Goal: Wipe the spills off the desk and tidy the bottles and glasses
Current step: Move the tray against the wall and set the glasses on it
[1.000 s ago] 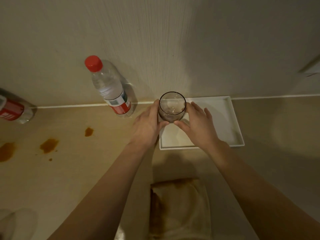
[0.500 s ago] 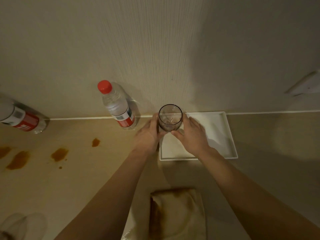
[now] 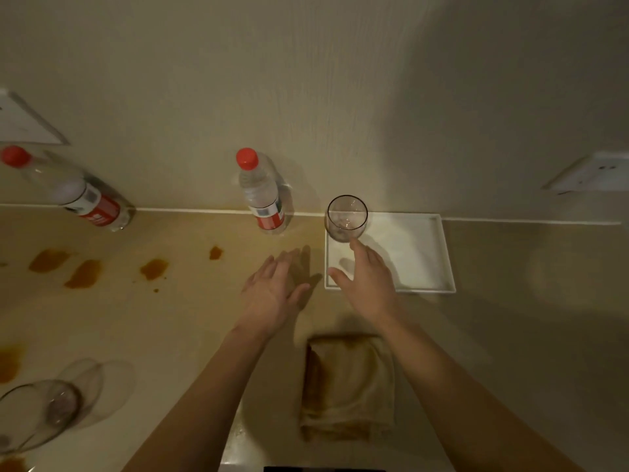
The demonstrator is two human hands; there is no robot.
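Both hands hung open and empty, the left hand [image 3: 272, 287] nearer the upright bottle [image 3: 263, 199] beyond it, the right hand [image 3: 366, 277] just short of the glass [image 3: 346, 218].

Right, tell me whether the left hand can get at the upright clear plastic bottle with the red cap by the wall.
Probably yes: the left hand is open and empty, and only bare desk lies between it and the upright bottle.

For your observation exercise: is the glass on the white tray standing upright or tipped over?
Upright. The glass stands in the tray's far left corner, its round rim facing up, and neither hand holds it.
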